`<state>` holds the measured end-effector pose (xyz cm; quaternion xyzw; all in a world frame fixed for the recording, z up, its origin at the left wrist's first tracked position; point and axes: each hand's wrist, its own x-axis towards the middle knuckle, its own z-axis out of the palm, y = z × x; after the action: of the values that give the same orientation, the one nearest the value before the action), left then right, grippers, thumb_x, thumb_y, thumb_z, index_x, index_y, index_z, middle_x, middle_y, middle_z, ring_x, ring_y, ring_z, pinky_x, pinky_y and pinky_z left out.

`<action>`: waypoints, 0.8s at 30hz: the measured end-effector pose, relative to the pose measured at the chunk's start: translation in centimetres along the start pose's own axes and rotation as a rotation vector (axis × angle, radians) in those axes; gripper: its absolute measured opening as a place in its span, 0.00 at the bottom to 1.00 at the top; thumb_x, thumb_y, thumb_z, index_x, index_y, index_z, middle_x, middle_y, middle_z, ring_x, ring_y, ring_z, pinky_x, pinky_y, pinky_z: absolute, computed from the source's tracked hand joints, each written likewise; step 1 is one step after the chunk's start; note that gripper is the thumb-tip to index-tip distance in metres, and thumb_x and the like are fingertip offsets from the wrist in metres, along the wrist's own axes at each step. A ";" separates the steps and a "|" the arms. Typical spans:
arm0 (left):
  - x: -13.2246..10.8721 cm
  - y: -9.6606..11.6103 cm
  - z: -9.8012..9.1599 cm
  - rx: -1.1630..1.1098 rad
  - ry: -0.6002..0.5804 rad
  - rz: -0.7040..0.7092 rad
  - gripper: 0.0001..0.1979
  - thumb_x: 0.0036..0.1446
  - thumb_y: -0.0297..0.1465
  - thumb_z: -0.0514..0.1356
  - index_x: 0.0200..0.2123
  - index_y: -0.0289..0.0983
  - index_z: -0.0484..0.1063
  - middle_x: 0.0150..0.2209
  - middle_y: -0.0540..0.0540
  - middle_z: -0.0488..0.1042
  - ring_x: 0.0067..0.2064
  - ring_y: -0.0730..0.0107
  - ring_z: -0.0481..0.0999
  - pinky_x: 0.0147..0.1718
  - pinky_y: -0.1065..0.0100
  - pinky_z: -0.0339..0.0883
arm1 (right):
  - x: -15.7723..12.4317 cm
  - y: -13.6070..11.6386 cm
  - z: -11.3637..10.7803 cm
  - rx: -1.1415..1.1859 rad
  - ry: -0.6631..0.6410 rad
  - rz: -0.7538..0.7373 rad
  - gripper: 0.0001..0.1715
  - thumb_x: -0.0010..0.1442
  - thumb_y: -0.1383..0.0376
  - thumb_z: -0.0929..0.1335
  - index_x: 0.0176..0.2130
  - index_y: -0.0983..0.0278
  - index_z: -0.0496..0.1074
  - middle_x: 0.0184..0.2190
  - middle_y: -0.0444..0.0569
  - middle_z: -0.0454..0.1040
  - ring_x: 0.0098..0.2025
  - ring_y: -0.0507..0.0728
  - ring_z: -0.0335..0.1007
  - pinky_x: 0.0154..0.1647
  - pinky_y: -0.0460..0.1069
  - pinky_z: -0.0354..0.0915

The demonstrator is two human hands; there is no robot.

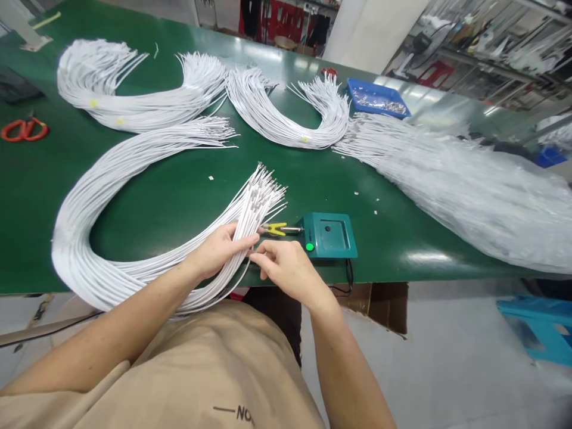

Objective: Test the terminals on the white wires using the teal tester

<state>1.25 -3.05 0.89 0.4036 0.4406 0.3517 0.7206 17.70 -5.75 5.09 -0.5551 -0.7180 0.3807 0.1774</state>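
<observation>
A thick bundle of white cables (74, 238) curves in a U over the table's near left, with metal-tipped ends (263, 193) fanned out toward the middle. My left hand (221, 247) is closed around the bundle just below these ends, thumb on top. Beside it, my right hand (279, 265) pinches at the bundle's right edge, where a single white cable (241, 277) stands slightly apart; its tip is hidden by my fingers. Just beyond my right hand is a small teal box-shaped device (353, 238) with a lit green button and a metal rod carrying a yellow forked piece (274, 228).
More white cable bundles (152, 110) (290, 131) lie across the green table (147, 220). A plastic-wrapped bundle (469, 190) fills the right side. A blue tray (378, 98) of small metal parts stands behind, red-handled scissors (24, 129) at left. A cardboard box (386, 307) is below the edge.
</observation>
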 end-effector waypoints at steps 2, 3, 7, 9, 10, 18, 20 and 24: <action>-0.3 0.2 0.1 -0.047 -0.088 -0.044 0.16 0.50 0.35 0.66 0.43 0.35 0.75 0.45 0.42 0.76 0.45 0.64 0.75 0.44 0.66 0.70 | 0.2 0.3 -0.2 0.087 0.068 0.020 0.15 0.58 0.60 0.67 0.22 0.61 0.71 0.17 0.41 0.70 0.21 0.50 0.63 0.27 0.46 0.54; -0.5 0.2 0.1 -0.073 -0.118 -0.085 0.17 0.51 0.35 0.66 0.43 0.36 0.75 0.46 0.42 0.75 0.45 0.64 0.75 0.44 0.65 0.70 | 0.3 0.4 -0.2 0.142 0.120 0.035 0.13 0.57 0.59 0.67 0.23 0.62 0.72 0.17 0.41 0.70 0.21 0.50 0.63 0.27 0.46 0.55; -1.3 0.1 0.5 -0.091 -0.069 -0.175 0.17 0.48 0.35 0.67 0.42 0.36 0.76 0.46 0.43 0.74 0.47 0.62 0.73 0.42 0.64 0.72 | 0.9 1.0 0.0 0.417 0.344 0.099 0.12 0.55 0.56 0.69 0.34 0.62 0.73 0.21 0.40 0.70 0.21 0.49 0.62 0.24 0.45 0.57; -1.6 -0.3 0.7 -0.066 -0.028 -0.177 0.16 0.47 0.35 0.68 0.41 0.36 0.76 0.43 0.44 0.75 0.44 0.65 0.74 0.41 0.64 0.73 | 1.5 1.2 -0.2 0.568 0.379 0.116 0.14 0.54 0.55 0.69 0.37 0.63 0.72 0.23 0.40 0.70 0.20 0.48 0.60 0.22 0.44 0.57; -1.7 -0.6 0.9 -0.056 -0.014 -0.176 0.16 0.47 0.35 0.68 0.41 0.36 0.76 0.40 0.46 0.75 0.42 0.67 0.74 0.41 0.64 0.73 | 1.8 1.3 -0.3 0.636 0.377 0.117 0.14 0.53 0.56 0.69 0.35 0.63 0.71 0.23 0.40 0.70 0.19 0.47 0.59 0.21 0.44 0.57; -1.3 -0.5 1.2 -0.115 0.175 0.047 0.17 0.50 0.37 0.66 0.42 0.36 0.73 0.42 0.45 0.75 0.45 0.64 0.75 0.45 0.64 0.69 | 2.5 1.4 -0.1 0.817 0.453 0.070 0.08 0.53 0.62 0.70 0.28 0.65 0.71 0.22 0.40 0.69 0.22 0.47 0.61 0.26 0.44 0.59; -1.0 -0.1 1.0 -0.083 0.173 0.111 0.15 0.52 0.37 0.65 0.40 0.36 0.73 0.40 0.46 0.75 0.44 0.65 0.74 0.44 0.65 0.68 | 2.4 1.2 0.0 0.815 0.470 0.065 0.08 0.53 0.62 0.70 0.27 0.64 0.71 0.21 0.40 0.68 0.23 0.47 0.61 0.27 0.44 0.59; -0.6 0.8 0.5 0.166 0.078 0.127 0.15 0.54 0.41 0.62 0.37 0.34 0.74 0.36 0.45 0.75 0.39 0.67 0.72 0.42 0.67 0.64 | 2.1 1.0 -0.6 0.825 0.427 0.046 0.08 0.54 0.63 0.71 0.27 0.64 0.71 0.21 0.39 0.67 0.24 0.47 0.61 0.29 0.44 0.59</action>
<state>1.33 -3.37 1.92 0.4749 0.4696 0.3744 0.6432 18.10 -3.46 4.35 -0.5196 -0.4415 0.5158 0.5187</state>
